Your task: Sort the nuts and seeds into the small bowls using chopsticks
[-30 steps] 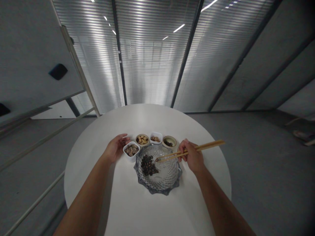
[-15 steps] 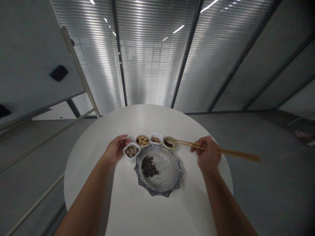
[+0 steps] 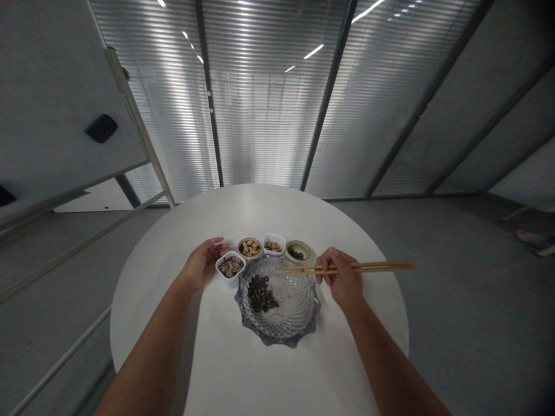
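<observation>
My right hand (image 3: 342,276) is closed around a pair of wooden chopsticks (image 3: 381,266). Their tips lie over the upper part of a clear glass plate (image 3: 299,315) with a pointed rim. Dark beans or seeds (image 3: 261,293) are heaped on the plate's left side. My left hand (image 3: 203,263) is open, fingers stretched out beside a white square bowl (image 3: 230,281) of striped seeds (image 3: 231,266). Whether it touches that bowl I cannot tell. Behind the plate stand a round bowl of pale nuts (image 3: 250,248), a white bowl of brown nuts (image 3: 273,247) and a round bowl (image 3: 303,247) with dark pieces.
Everything stands on a white rounded table (image 3: 243,375). A whiteboard on a metal frame (image 3: 141,124) is at the left. Glass panels with blinds (image 3: 264,115) rise behind the table, and grey floor (image 3: 459,289) lies to the right.
My right hand has moved left, carrying the chopsticks from the right-hand round bowl to over the glass plate. My left hand stays in place.
</observation>
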`<action>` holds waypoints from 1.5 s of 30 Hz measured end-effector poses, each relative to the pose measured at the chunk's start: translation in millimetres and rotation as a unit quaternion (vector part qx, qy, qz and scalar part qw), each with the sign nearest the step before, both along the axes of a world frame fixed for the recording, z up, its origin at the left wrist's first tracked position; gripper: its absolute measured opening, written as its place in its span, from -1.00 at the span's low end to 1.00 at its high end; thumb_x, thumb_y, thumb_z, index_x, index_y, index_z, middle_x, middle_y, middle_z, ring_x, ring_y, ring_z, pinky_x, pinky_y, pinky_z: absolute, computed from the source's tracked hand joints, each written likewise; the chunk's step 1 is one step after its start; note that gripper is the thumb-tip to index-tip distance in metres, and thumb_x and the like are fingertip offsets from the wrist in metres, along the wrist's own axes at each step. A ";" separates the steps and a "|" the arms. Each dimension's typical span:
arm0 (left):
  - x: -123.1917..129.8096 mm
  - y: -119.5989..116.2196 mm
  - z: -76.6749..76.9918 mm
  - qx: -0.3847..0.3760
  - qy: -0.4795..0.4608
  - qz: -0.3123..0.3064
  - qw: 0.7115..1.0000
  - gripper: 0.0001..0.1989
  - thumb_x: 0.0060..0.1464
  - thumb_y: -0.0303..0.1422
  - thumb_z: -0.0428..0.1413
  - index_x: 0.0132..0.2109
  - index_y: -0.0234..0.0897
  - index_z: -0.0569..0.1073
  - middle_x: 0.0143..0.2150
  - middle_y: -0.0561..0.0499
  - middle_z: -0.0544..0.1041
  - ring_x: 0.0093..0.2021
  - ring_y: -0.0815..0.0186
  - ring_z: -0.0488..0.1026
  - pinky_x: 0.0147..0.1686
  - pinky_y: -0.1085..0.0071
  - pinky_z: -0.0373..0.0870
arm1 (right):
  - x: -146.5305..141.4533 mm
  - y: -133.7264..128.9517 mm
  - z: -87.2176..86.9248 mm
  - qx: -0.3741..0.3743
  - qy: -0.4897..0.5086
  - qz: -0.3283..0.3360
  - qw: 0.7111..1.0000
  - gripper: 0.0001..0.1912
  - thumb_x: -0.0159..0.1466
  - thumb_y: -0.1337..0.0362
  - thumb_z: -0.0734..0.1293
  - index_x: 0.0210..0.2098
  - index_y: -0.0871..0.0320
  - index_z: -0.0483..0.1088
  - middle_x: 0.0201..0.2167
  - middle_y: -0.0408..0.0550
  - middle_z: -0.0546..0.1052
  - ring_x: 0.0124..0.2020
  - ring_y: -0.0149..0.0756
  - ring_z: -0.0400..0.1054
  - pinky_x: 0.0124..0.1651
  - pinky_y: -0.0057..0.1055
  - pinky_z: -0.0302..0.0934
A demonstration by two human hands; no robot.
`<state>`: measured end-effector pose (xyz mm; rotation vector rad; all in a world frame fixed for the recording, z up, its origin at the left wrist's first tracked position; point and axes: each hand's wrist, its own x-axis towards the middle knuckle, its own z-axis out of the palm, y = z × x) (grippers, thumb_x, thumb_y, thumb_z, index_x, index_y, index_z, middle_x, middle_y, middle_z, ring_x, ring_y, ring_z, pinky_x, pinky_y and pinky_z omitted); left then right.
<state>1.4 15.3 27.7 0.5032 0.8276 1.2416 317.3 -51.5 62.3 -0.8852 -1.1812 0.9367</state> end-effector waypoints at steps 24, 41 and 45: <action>-0.3 -0.9 0.6 0.004 0.009 0.005 1.000 -0.82 0.03 -0.44 0.12 -0.17 -0.36 0.47 -0.34 -0.12 0.55 -0.39 0.23 0.52 -0.38 0.34 0.46 | -24.5 -4.1 -13.5 -0.072 -0.111 0.068 0.989 -0.50 0.27 -0.07 0.17 -0.62 0.14 0.29 -0.83 -0.24 0.19 -0.75 -0.43 0.14 -0.64 -0.47 0.05; -3.8 -0.3 -4.4 0.005 0.028 0.001 1.000 -0.81 0.03 -0.41 0.14 -0.17 -0.36 0.47 -0.32 -0.12 0.54 -0.38 0.23 0.52 -0.38 0.33 0.45 | -26.3 -6.2 -15.8 -0.052 -0.119 0.055 0.990 -0.47 0.31 -0.07 0.12 -0.63 0.13 0.28 -0.84 -0.24 0.19 -0.76 -0.43 0.17 -0.65 -0.47 0.05; -3.0 -0.8 -4.0 -0.004 0.024 0.003 1.000 -0.79 0.02 -0.41 0.15 -0.16 -0.37 0.47 -0.33 -0.12 0.55 -0.40 0.24 0.51 -0.38 0.34 0.45 | -24.9 -5.8 -17.5 -0.050 -0.119 0.050 0.990 -0.47 0.32 -0.05 0.11 -0.63 0.14 0.29 -0.84 -0.23 0.22 -0.76 -0.44 0.14 -0.66 -0.47 0.03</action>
